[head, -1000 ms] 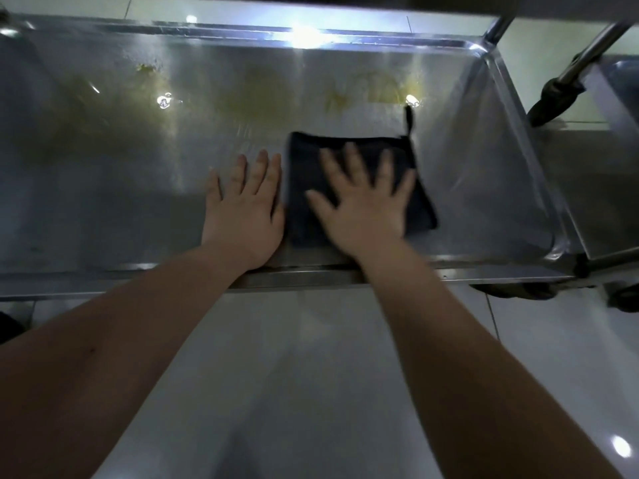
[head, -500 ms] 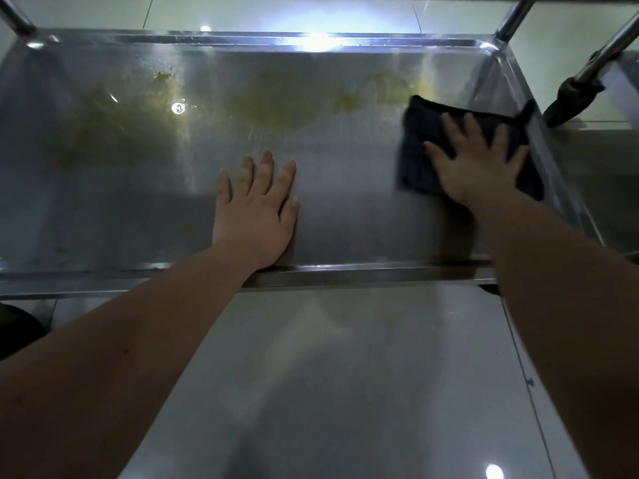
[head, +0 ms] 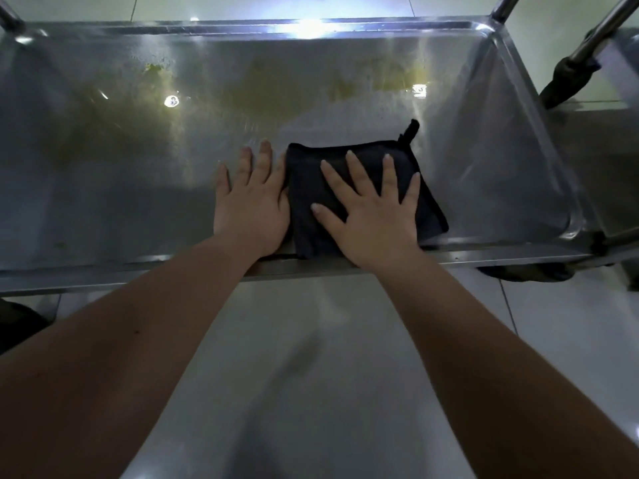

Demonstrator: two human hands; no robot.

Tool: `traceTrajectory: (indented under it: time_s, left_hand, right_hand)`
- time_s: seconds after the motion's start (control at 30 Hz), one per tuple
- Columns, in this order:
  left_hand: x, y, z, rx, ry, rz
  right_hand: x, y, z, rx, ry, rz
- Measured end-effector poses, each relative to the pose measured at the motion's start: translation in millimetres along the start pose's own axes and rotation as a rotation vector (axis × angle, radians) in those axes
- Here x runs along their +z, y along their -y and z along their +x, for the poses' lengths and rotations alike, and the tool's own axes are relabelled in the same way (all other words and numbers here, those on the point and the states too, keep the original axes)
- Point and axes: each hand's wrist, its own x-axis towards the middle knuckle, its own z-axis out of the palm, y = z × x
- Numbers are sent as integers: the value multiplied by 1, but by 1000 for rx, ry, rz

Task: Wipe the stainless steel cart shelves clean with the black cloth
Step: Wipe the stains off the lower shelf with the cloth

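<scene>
The stainless steel cart shelf spreads across the upper half of the view, with yellowish smears along its far half. The folded black cloth lies flat near the front rim, right of centre, its small loop pointing away. My right hand presses flat on the cloth with fingers spread. My left hand rests flat on the bare steel just left of the cloth, touching its edge.
Upright cart posts rise at the far right corner and far left corner. A second steel cart with a black-tipped handle bar stands to the right. Light floor tiles lie below the shelf rim.
My right hand has slid the cloth from the far right corner back toward the front centre, beside my left hand. The left hand has stayed in place.
</scene>
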Motion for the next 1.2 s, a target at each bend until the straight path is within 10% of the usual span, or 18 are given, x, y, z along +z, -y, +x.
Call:
traceTrajectory:
  time_s: [0.37,0.57,0.8,1.2]
  left_hand:
    - [4,-4,1,-5,-24,-12]
    - [1,-2,0,5,-3,-62]
    - [-19,26,-5,-66,-209,-822]
    - [-11,102,18,-89,-15,46]
  right_hand:
    - [-20,-200,-22,470,59,-29]
    - [-14,-110,-3,411,12,11]
    - [2,70,20,-33,-4,-1]
    - [8,70,19,-35,-17,-1]
